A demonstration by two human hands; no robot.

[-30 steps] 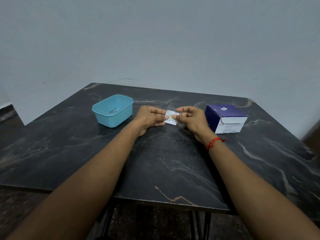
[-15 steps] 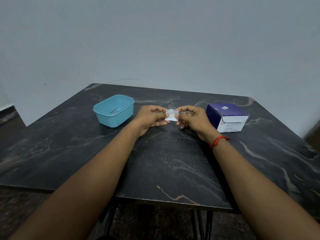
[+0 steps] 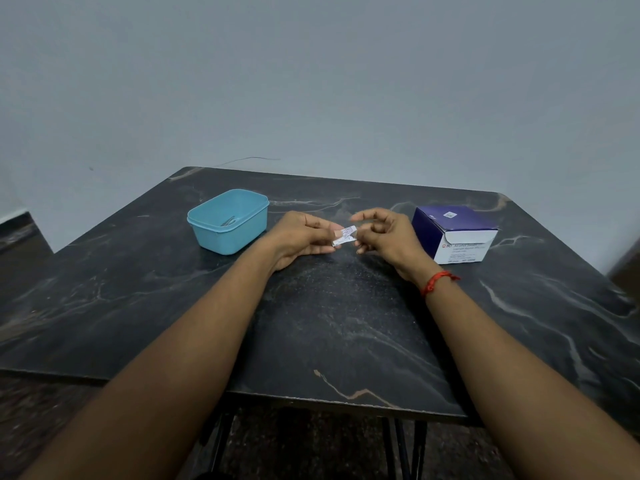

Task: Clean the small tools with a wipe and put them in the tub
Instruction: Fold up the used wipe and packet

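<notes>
A small white wipe packet [image 3: 344, 236] is pinched at its left end by my left hand [image 3: 301, 237], just above the dark marble table [image 3: 329, 323]. My right hand [image 3: 384, 235] is at the packet's right end with thumb and forefinger spread; whether its lower fingers still touch the packet is unclear. To the left of my hands stands the light blue tub [image 3: 228, 221], holding a thin metal tool [image 3: 229, 221] on its bottom.
A purple and white swab box [image 3: 455, 233] with its lid flap up sits to the right of my right hand. The grey wall stands right behind the table's far edge. A red thread circles my right wrist [image 3: 438, 282].
Both hands held the packet flat between them earlier. Now the packet is folded narrower, and the right hand's thumb and forefinger have opened away from it.
</notes>
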